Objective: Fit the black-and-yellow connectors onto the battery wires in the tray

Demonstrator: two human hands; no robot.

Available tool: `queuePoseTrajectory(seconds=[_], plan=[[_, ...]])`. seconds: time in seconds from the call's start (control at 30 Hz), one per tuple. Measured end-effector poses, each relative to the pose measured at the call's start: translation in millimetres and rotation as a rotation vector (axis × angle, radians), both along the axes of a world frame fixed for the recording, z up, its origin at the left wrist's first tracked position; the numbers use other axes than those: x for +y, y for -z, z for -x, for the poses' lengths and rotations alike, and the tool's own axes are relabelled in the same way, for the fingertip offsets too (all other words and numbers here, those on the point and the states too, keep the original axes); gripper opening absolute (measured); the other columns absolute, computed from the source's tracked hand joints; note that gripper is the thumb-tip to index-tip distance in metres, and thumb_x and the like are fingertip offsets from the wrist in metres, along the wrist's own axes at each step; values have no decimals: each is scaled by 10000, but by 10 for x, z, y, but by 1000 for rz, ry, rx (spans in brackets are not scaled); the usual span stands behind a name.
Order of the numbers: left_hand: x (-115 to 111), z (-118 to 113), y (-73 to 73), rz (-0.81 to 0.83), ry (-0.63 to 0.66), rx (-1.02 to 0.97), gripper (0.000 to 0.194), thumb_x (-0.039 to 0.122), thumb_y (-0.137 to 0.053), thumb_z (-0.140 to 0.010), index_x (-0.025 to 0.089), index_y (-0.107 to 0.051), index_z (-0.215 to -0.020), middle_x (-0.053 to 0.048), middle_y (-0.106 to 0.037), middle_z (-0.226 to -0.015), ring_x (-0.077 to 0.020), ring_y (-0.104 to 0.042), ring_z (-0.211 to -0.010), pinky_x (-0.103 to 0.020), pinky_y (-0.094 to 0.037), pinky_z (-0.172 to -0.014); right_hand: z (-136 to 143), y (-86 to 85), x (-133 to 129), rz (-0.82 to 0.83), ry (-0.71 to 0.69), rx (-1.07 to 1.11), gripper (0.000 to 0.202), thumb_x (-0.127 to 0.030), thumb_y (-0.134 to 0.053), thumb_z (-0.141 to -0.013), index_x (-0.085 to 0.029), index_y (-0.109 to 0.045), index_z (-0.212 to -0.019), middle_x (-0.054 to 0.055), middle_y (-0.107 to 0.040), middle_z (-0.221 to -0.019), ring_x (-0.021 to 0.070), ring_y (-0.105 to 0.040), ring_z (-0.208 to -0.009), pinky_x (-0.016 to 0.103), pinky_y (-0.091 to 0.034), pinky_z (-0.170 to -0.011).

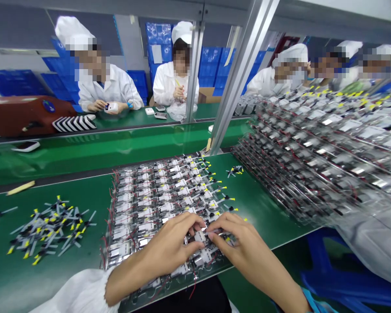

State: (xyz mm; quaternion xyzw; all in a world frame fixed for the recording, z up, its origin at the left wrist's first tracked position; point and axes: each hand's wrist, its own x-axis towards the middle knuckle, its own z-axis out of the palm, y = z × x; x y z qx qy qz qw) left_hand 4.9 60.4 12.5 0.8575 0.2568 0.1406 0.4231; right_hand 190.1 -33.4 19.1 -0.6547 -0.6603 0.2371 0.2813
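A clear tray (pixel 106 256) lies at the front of the green bench, filled with rows of small white-and-silver motor units (pixel 164 206) with thin red wires. Over its right part, my left hand (pixel 169 243) curls its thumb and fingers round one white motor unit (pixel 200 236). My right hand (pixel 244 243) meets it from the right, thumb and forefinger pinched at the unit's end. Whatever small piece sits in that pinch is hidden by the fingertips. Black pieces with yellow tips (pixel 226 198) stick out along the tray's right edge.
To the left lies a pile of grey strips with yellow ends (pixel 52 230). Stacked loaded trays (pixel 306 152) rise on the right, above a blue stool (pixel 339 265). A metal post (pixel 237 78) stands behind the tray. Co-workers in white sit across the green conveyor (pixel 143 143).
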Motion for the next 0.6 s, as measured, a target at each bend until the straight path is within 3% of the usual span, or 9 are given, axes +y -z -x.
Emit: queuePoseTrajectory(seconds=[0.33,0.6], plan=[[-22,-4,5,4,-9,-24,211,147,-668,-835,213,-561,-1005,3,-645,-937,-160,-603,-821,-271,-466,-737,28,26,8,30,-15,17,129,-136,-570,-950,-232,-654,-934,24,-640,-962,226,-600,-949,372,-430,-851],[-22,11,58,-58,17,-43,139,212,-631,-880,210,-563,-1001,1,-628,-898,-162,-602,-816,-272,-455,-729,28,35,7,39,-16,1,138,-137,-560,-954,-231,-655,-918,26,-638,-955,230,-594,-949,372,-421,-841]])
